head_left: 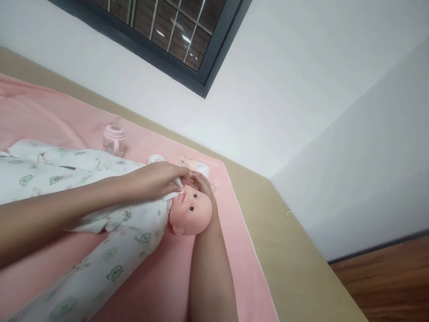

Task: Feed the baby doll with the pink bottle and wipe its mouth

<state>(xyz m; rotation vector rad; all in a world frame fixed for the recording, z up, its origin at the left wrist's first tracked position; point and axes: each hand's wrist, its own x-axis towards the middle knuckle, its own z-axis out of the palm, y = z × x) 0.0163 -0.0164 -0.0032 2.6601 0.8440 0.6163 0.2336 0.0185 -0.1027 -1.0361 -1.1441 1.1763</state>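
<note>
A bald baby doll [196,219] lies on its back on a pink sheet, in a white garment [115,214] with green animal prints. My left hand [164,179] reaches across the doll's chest, closed on a white cloth [172,191] beside its mouth and chin. Whether that cloth is separate from the garment I cannot tell. My right forearm passes behind the doll's head. At the head's far side, my right hand [201,181] has its fingers curled close to the left fingertips; what they grip is hidden.
A pink-topped baby bottle [114,139] with a handle stands on the pink sheet [67,120] beyond the doll's body. Small white printed cloth items [201,168] lie past my hands. A tan board surface [268,223] borders the sheet, against a white wall with a dark-framed window [204,85].
</note>
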